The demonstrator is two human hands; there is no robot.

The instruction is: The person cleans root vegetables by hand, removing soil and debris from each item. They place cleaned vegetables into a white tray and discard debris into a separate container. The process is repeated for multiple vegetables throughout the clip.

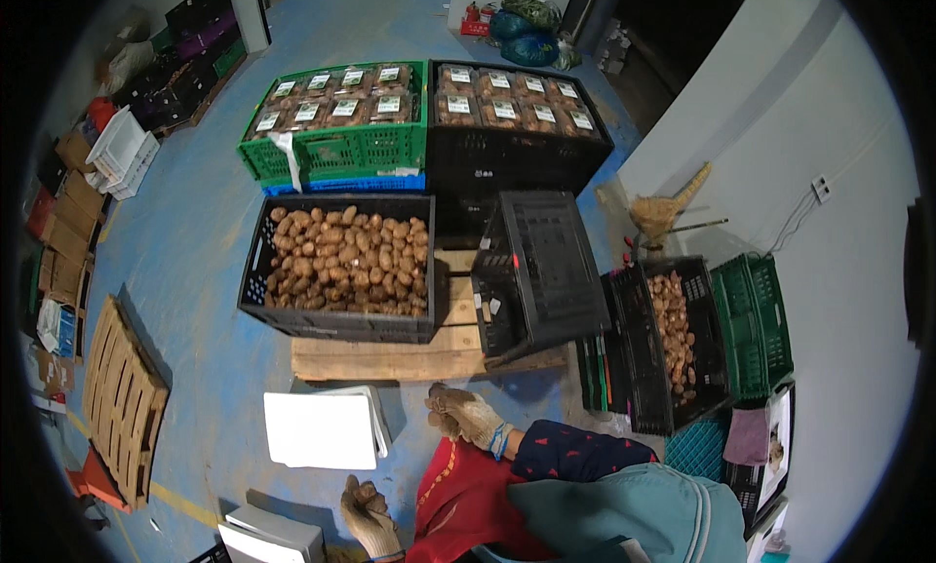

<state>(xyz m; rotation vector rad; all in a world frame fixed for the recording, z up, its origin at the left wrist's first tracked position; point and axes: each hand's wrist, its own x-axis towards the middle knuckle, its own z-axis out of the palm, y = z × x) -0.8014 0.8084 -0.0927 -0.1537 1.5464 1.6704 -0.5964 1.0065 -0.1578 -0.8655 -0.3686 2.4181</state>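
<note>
My right hand point(469, 417), in a soiled knit work glove, is in front of my body, just short of the wooden pallet; its fingers are bent around something brown that looks like a tuber. Lower and to the left, my left hand point(368, 515) wears a like glove, with brown lumps that look like tubers at its curled fingers. White rectangular lids or boxes point(320, 430) lie beyond the left hand. On the pallet point(380, 362) stands a black plastic crate point(336, 325) full of brown tubers point(351, 259). To its right, a black crate point(559, 270) rests on its side.
Behind are a green crate point(329, 150) and a black crate point(519, 150) of labelled clear packs. A black crate of tubers point(640, 344), green crates point(753, 329) and a straw broom point(665, 208) are at the right wall. A pallet point(124, 395) leans at left; a white foam box point(267, 530) is nearby.
</note>
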